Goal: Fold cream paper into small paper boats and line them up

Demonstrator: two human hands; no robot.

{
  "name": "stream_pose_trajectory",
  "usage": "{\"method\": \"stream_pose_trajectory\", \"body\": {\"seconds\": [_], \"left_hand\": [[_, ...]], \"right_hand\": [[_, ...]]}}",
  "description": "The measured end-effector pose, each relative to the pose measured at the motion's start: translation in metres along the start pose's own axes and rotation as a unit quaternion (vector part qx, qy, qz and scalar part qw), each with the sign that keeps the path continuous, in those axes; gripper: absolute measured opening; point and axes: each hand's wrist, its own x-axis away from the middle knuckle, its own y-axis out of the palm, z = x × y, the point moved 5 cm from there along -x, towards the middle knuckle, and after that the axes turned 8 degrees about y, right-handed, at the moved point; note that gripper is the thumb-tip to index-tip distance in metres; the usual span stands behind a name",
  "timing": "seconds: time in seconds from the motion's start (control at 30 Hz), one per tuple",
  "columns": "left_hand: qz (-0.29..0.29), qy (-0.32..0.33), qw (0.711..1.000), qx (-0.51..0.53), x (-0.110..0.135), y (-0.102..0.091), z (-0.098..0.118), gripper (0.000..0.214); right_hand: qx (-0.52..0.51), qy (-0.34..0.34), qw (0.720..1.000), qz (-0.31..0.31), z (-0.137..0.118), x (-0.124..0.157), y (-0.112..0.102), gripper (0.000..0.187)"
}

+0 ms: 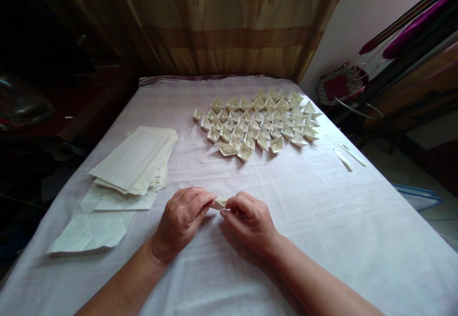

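A small folded paper boat [219,204] is pinched between my two hands, just above the white cloth. My left hand [186,213] grips its left end between thumb and fingers. At its right end, my right hand [250,218] is closed on it in the same way. Most of the boat is hidden behind my fingers. Beyond my hands, several finished paper boats [254,127] stand close together in rough rows. To the left lies a stack of paper sheets [132,158], with a loose, creased sheet [93,225] partly under it.
The white cloth [322,239] covers a bed-like surface. Two narrow paper strips [343,159] lie near its right edge. A patterned curtain [229,29] hangs behind the far edge. A bag [341,87] hangs at the right, and dark furniture [71,101] stands at the left.
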Motion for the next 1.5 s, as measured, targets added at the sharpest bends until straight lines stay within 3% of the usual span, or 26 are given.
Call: {"method": "stream_pose_trajectory", "body": {"seconds": [0.3,0.47,0.57,0.7,0.93,1.23,1.5], "left_hand": [[0.012,-0.012,0.999,0.035,0.000,0.002,0.000,0.016],[0.011,-0.006,0.999,-0.049,-0.001,-0.001,-0.002,0.023],[-0.013,0.017,0.997,-0.076,-0.002,-0.001,0.001,0.015],[-0.061,0.032,0.995,-0.076,0.002,0.002,0.006,0.015],[-0.112,0.007,0.993,-0.044,0.021,0.009,0.007,0.019],[-0.131,0.001,0.989,-0.070,0.029,0.018,0.005,0.021],[-0.115,-0.033,0.989,-0.082,0.021,0.017,0.008,0.013]], "right_hand": [[-0.013,-0.014,1.000,0.004,-0.002,0.000,0.001,0.009],[0.020,-0.028,0.999,0.034,0.001,0.002,-0.001,0.012],[0.062,-0.069,0.995,0.041,-0.003,0.002,-0.003,0.013],[0.110,-0.104,0.988,-0.006,-0.008,0.001,0.000,0.014],[0.131,-0.095,0.984,-0.078,-0.004,0.000,0.010,0.020],[0.126,-0.080,0.986,-0.074,-0.001,0.000,0.009,0.013],[0.100,-0.048,0.992,-0.068,0.008,-0.004,0.008,0.009]]}}
